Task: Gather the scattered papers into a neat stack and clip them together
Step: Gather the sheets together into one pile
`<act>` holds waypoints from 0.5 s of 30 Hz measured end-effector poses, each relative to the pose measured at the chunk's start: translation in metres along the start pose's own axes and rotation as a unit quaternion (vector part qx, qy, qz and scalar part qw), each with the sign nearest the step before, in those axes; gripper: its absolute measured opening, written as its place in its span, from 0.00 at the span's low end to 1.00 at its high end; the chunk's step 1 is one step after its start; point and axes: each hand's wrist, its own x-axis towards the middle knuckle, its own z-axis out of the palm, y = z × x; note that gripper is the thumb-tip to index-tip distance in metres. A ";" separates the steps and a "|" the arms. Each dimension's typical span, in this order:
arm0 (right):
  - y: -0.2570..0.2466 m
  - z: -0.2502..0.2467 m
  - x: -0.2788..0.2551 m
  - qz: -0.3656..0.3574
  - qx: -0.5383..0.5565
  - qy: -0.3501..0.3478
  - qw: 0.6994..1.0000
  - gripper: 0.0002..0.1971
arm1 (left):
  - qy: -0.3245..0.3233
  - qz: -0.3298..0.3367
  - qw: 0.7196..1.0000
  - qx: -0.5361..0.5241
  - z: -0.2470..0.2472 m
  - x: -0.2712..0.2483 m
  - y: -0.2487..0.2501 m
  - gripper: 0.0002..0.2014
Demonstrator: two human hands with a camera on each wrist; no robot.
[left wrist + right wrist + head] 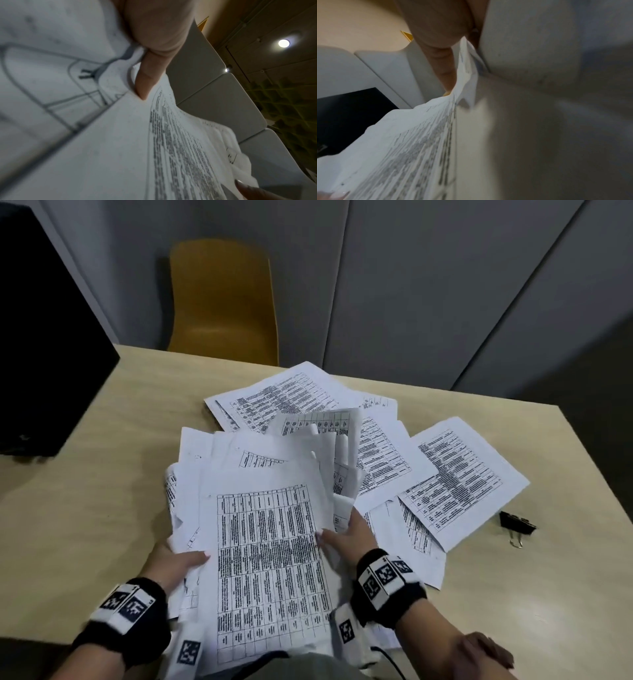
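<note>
At the bottom centre of the head view I hold a loose bundle of papers (267, 559), lifted and tilted up toward me. My left hand (171, 566) has its grip closed on the bundle's left edge, thumb lying on the top sheet; the left wrist view shows that thumb (145, 81) pressed down on the printed page, with the sheets fanned unevenly beneath it. My right hand (349, 537) grips the right edge the same way, thumb on top and the other fingers hidden under the paper; in the right wrist view the thumb (443, 63) runs along the ragged paper edge. The sheets in the bundle are not squared up: corners stick out at the left and at the top.

Just beyond the bundle, in the middle of the frame, more printed sheets (376, 460) lie flat and overlapping on the tabletop (102, 508), spread toward the upper centre and the right. One sheet (462, 481) lies skewed at the right of that spread. Right of it, apart from the paper, a black binder clip (516, 527) rests on the tabletop.

At the upper left stands a dark box-like object (44, 364). Behind the tabletop's far edge, upper centre, is a yellow chair (222, 302) in front of grey wall panels (428, 285).
</note>
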 end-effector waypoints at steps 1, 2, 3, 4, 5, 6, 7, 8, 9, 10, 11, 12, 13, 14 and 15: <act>0.001 -0.002 0.001 -0.017 -0.045 0.024 0.999 0.23 | 0.010 0.005 1.000 -0.004 0.000 -0.002 -0.001 0.30; 0.000 -0.005 0.002 -0.030 -0.076 0.059 0.995 0.21 | 0.015 0.004 1.000 -0.006 -0.001 -0.008 -0.001 0.27; 0.000 -0.011 0.005 -0.035 -0.093 0.103 0.990 0.20 | 0.017 0.009 1.000 -0.012 -0.003 -0.012 -0.001 0.26; 0.000 -0.019 0.009 -0.037 -0.094 0.148 0.984 0.20 | 0.017 0.011 0.999 -0.025 -0.004 -0.015 -0.001 0.28; -0.001 -0.028 0.014 -0.044 -0.104 0.188 0.976 0.21 | 0.020 0.018 0.999 -0.037 -0.006 -0.020 0.000 0.31; -0.001 -0.037 0.021 -0.051 -0.142 0.218 0.964 0.22 | 0.025 0.014 0.998 -0.047 -0.006 -0.024 0.002 0.33; -0.001 -0.045 0.027 -0.049 -0.209 0.231 0.949 0.24 | 0.027 0.013 0.998 -0.053 -0.006 -0.028 0.003 0.33; -0.001 -0.051 0.031 -0.039 -0.289 0.222 0.931 0.26 | 0.020 -0.002 0.998 -0.057 -0.005 -0.031 0.006 0.31; 0.000 -0.055 0.034 -0.027 -0.368 0.193 0.909 0.27 | 0.014 -0.012 0.998 -0.057 -0.005 -0.033 0.007 0.30; 0.001 -0.057 0.035 -0.022 -0.431 0.155 0.889 0.27 | 0.009 -0.017 0.998 -0.059 -0.005 -0.033 0.008 0.29; 0.004 -0.057 0.034 -0.023 -0.473 0.117 0.873 0.26 | 0.008 -0.015 0.999 -0.051 -0.005 -0.033 0.007 0.27; 0.006 -0.056 0.032 -0.030 -0.501 0.085 0.861 0.25 | 0.003 -0.014 0.999 -0.050 -0.006 -0.030 0.006 0.26; 0.010 -0.055 0.029 -0.037 -0.518 0.059 0.852 0.24 | 0.002 -0.012 0.999 -0.047 -0.007 -0.028 0.006 0.25; 0.013 -0.054 0.025 -0.049 -0.529 0.040 0.846 0.24 | 0.002 -0.010 0.999 -0.042 -0.008 -0.026 0.005 0.23; 0.015 -0.053 0.020 -0.062 -0.539 0.026 0.839 0.24 | 0.002 -0.011 0.999 -0.039 -0.010 -0.026 0.005 0.21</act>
